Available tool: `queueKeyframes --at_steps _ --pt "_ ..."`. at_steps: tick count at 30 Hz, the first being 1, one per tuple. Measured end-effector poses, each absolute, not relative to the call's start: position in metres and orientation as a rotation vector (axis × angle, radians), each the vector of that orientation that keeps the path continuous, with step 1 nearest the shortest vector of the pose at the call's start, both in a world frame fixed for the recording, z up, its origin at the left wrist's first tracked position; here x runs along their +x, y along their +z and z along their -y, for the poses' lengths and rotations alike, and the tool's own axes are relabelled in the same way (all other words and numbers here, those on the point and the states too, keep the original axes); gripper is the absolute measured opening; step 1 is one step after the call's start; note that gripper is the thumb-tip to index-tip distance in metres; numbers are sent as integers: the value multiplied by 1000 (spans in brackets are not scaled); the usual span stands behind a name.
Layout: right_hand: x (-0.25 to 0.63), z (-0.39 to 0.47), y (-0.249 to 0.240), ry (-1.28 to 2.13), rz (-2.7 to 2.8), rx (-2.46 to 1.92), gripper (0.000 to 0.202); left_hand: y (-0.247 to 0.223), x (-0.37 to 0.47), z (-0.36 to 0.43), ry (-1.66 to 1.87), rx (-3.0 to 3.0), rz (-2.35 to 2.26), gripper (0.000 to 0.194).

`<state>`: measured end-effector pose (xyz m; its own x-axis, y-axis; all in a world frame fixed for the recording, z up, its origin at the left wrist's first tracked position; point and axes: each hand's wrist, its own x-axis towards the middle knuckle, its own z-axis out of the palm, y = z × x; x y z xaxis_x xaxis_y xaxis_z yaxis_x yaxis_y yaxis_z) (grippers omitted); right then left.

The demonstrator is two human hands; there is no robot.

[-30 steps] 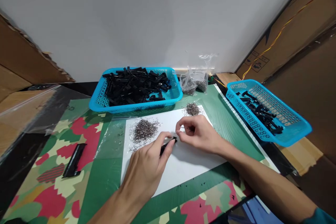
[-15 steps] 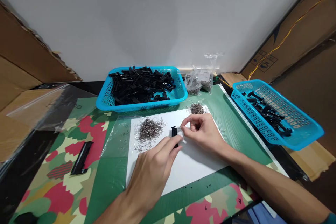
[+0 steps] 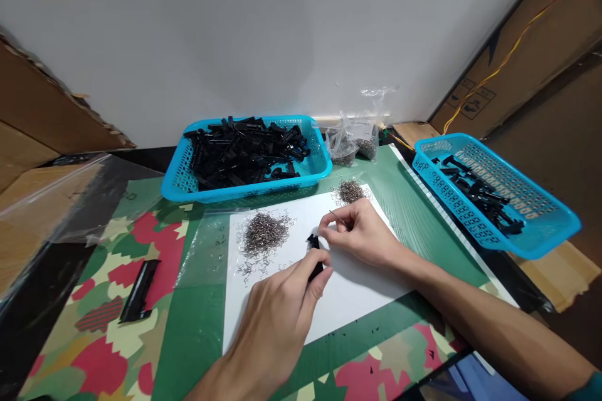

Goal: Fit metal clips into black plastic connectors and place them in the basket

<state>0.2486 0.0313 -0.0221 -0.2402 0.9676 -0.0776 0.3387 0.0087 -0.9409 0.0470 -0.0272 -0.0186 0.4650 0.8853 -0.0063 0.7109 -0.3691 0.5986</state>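
A small black plastic part (image 3: 316, 268) is gripped between the thumb and fingers of my left hand (image 3: 281, 307), over the white sheet (image 3: 350, 301). Just right of the part's upper end is my right hand (image 3: 360, 230), its thumb and index finger pinched together; what they hold is too small to make out. To the left of the part lies a pile of small metal springs (image 3: 266, 233), with loose ones scattered around it. A smaller pile of springs (image 3: 350, 191) sits behind my right hand.
A blue basket (image 3: 249, 191) heaped with black parts stands at the back. Another blue basket (image 3: 540, 244) with fewer is at the right. Plastic bags of springs (image 3: 360, 141) lean near the wall. A longer black piece (image 3: 140, 291) lies at the left.
The view has shifted slightly. The black part in my left hand is tilted more, and my left fingers have closed further over it. My right hand stays beside its upper end.
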Motion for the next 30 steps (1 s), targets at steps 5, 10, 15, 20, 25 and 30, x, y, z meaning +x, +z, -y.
queueKeyframes --at_steps 5,10,15,20,25,30 --pt "245 -30 -19 1187 1730 -1374 17 -26 52 33 492 2462 -1328 25" --pt "247 -31 -19 1145 1733 -1397 15 -33 55 38 469 2614 -1317 28" --pt "257 -34 -19 1260 1782 -1361 16 -34 56 39 477 2638 -1316 30" --pt "260 -34 -15 1287 1783 -1351 13 -31 56 38 514 2600 -1302 30" --pt "260 -33 -16 1265 1878 -1349 16 -30 56 37 506 2575 -1296 27" --pt "259 -30 -15 1146 1958 -1341 17 -31 56 37 511 2561 -1296 28"
